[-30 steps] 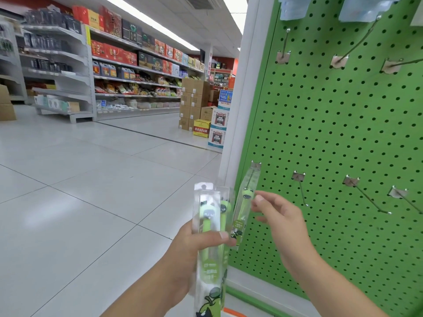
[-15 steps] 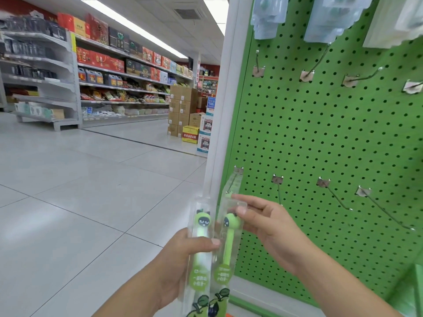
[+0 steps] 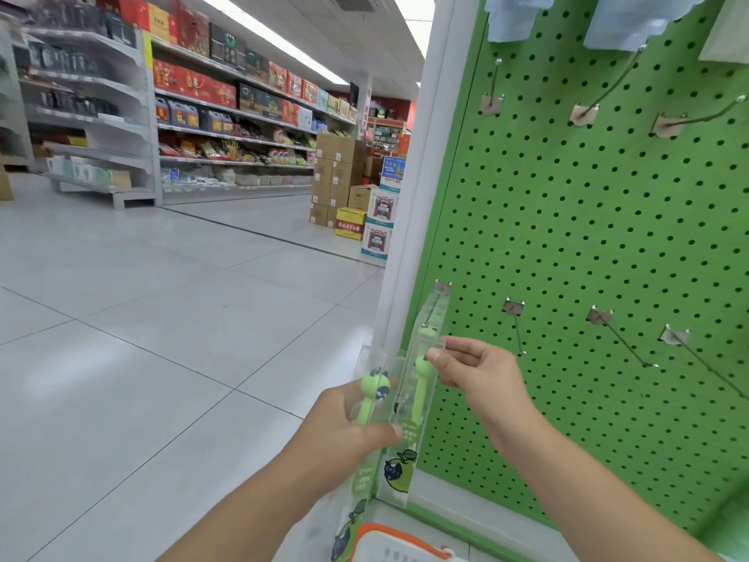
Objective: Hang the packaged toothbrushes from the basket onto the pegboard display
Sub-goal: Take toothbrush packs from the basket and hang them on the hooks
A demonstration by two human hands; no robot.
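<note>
Head view: left hand (image 3: 344, 436) grips a packaged toothbrush (image 3: 371, 399) low down. Right hand (image 3: 482, 375) pinches the top of a second pack (image 3: 417, 403) just beside it, near the green pegboard (image 3: 587, 245). An orange-rimmed basket (image 3: 399, 543) is cut off below.

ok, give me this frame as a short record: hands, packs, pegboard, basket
left hand: grips one packaged toothbrush
right hand: pinches the top of a second pack
hung pack: on the leftmost lower hook
pegboard: green, upright, right of the hands
lower hooks: three bare, nearest
upper hooks: pale packs hang on some
basket: white with orange rim, at bottom edge, contents not visible
</note>
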